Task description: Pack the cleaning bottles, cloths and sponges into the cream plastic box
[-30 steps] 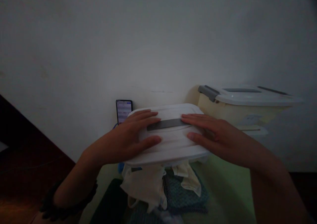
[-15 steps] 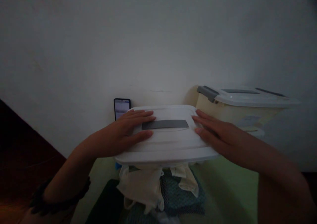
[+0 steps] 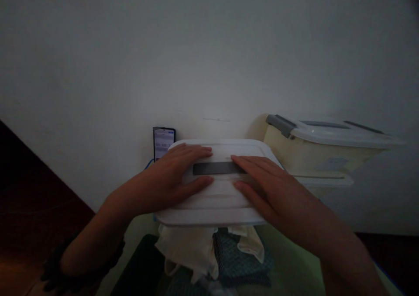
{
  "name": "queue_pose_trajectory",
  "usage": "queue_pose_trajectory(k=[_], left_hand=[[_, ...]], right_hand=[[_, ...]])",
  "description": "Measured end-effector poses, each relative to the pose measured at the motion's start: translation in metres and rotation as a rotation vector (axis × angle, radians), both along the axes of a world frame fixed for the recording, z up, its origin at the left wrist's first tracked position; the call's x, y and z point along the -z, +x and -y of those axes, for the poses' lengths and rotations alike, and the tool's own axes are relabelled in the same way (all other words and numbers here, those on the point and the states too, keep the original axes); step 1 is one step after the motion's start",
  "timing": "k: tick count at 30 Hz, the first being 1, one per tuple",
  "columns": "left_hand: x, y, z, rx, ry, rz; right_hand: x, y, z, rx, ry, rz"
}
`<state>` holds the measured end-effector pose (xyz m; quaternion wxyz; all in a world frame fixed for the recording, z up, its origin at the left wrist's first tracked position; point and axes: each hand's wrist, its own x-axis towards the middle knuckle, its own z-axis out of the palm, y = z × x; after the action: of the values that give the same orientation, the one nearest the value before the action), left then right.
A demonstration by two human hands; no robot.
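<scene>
A white plastic lid (image 3: 209,204) with a grey strip (image 3: 212,168) along its middle lies in front of me. My left hand (image 3: 183,169) rests flat on the lid's left part, fingers stretched toward the strip. On the right part lies my right hand (image 3: 262,180), its fingers spread and one of them touching the strip's end. Neither hand grasps anything. Below the lid's near edge, white cloth (image 3: 190,248) and a teal knitted fabric (image 3: 240,256) show. What is under the lid is mostly hidden.
A phone (image 3: 164,141) leans upright against the wall behind the lid. To the right stands a cream storage box (image 3: 307,154) with a white lid and grey latches, above another white lid (image 3: 324,180). A dark object (image 3: 140,265) lies at the front left on the green surface.
My right hand has slid left across the lid, from its right edge toward the grey strip. The left hand stays on the lid. The view has shifted slightly.
</scene>
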<state>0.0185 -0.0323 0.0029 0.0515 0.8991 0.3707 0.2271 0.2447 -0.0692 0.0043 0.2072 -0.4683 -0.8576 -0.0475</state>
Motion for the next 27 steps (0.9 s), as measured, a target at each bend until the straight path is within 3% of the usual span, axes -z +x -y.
queue_pose_trajectory(k=[7, 16, 21, 27], left_hand=[[0.001, -0.002, -0.012, -0.035, 0.081, 0.111], [0.004, -0.012, -0.027, -0.214, -0.221, 0.422], [0.005, -0.01, -0.03, -0.242, -0.405, 0.632], [-0.004, -0.004, -0.018, -0.234, -0.317, 0.605]], right_hand=[[0.0, -0.001, -0.011, -0.035, -0.04, -0.061], [-0.005, 0.006, -0.006, -0.146, -0.088, -0.08], [-0.014, 0.02, -0.008, -0.16, -0.021, -0.14], [-0.013, 0.029, -0.017, -0.078, -0.056, -0.273]])
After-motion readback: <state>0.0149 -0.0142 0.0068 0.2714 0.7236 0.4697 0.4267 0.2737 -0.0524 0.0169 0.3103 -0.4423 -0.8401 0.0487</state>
